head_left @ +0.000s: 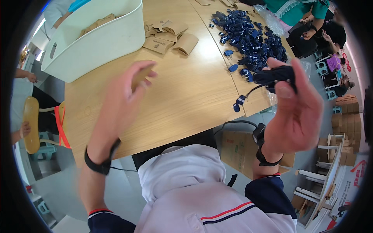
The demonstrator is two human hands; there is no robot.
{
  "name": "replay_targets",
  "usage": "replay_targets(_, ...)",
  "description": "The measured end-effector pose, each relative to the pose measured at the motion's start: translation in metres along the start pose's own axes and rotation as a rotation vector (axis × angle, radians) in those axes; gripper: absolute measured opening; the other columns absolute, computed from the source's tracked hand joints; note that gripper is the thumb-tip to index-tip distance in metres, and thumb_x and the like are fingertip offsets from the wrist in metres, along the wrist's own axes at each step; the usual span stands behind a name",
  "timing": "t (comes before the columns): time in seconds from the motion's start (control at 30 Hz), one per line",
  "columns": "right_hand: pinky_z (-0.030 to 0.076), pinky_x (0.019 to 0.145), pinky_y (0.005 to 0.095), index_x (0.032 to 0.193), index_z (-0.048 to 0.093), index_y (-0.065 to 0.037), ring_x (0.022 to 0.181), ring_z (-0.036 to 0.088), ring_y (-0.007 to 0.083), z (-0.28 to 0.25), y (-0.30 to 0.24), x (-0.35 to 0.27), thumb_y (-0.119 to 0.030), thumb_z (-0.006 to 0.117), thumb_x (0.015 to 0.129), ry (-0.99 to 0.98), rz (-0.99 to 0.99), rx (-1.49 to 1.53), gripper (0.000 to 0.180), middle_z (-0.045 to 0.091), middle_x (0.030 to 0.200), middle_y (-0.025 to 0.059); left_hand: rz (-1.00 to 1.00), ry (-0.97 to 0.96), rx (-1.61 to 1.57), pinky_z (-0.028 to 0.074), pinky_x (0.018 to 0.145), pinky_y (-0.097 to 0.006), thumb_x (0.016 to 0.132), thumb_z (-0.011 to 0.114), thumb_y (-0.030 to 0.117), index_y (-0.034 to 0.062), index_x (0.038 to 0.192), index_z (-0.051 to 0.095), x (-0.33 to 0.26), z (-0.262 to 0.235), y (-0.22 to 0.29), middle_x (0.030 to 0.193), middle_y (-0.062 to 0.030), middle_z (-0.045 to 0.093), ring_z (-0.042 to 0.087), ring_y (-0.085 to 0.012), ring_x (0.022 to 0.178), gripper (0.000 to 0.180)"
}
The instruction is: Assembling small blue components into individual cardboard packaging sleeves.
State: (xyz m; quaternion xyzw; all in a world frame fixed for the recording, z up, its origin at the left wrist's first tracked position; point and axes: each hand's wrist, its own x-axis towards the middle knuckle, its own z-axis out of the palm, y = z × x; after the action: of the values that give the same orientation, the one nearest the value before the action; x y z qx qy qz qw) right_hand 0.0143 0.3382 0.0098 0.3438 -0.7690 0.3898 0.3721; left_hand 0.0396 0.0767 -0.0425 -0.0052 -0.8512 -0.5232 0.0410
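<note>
My right hand (297,106) is raised over the table's right side, its fingers closed around a bundled dark cord (274,75), which looks like wired earphones. Two small blue-and-white ends (239,103) dangle from it on a short lead. My left hand (124,87), smeared by motion, is above the left part of the table. Its fingers curl around what looks like a brown paper sleeve (142,76), mostly hidden by the hand. Beyond the right hand lies a large heap of similar dark blue cord bundles (250,39). Several brown paper sleeves (159,44) lie farther back.
A white plastic bin (95,46) holding brown paper pieces stands at the table's far left. The wooden table (182,97) has a seam running through it. Clear plastic wrap (272,19) lies behind the heap. Other people are at left and far right; a yellow-backed chair (32,124) stands left.
</note>
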Motion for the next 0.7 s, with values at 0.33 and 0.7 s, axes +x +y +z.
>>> replay_targets(0.33,0.058,0.071,0.0318,0.118,0.053,0.019,0.081,0.069,0.0286,0.003,-0.022,0.027,-0.005,0.058,0.094,0.248,-0.175,-0.212,0.034,0.066,0.093,0.0335,0.099,0.029,-0.658,0.045,0.081,-0.024,0.092,0.054,-0.001,0.0023,0.117,0.053,-0.041,0.103,0.019,0.098,-0.0036,0.059,0.055,-0.0106,0.088,0.025)
replay_targets(0.7,0.058,0.071,0.0341,0.12,0.048,0.021,0.078,0.069,0.0333,-0.02,-0.046,0.01,-0.009,0.055,0.096,0.077,-0.03,-0.036,0.04,0.065,0.096,0.0363,0.196,0.017,-0.47,0.048,0.075,-0.028,0.07,0.075,-0.004,0.003,0.102,0.06,-0.042,0.12,0.016,0.091,-0.0114,0.062,0.062,-0.0247,0.081,0.036)
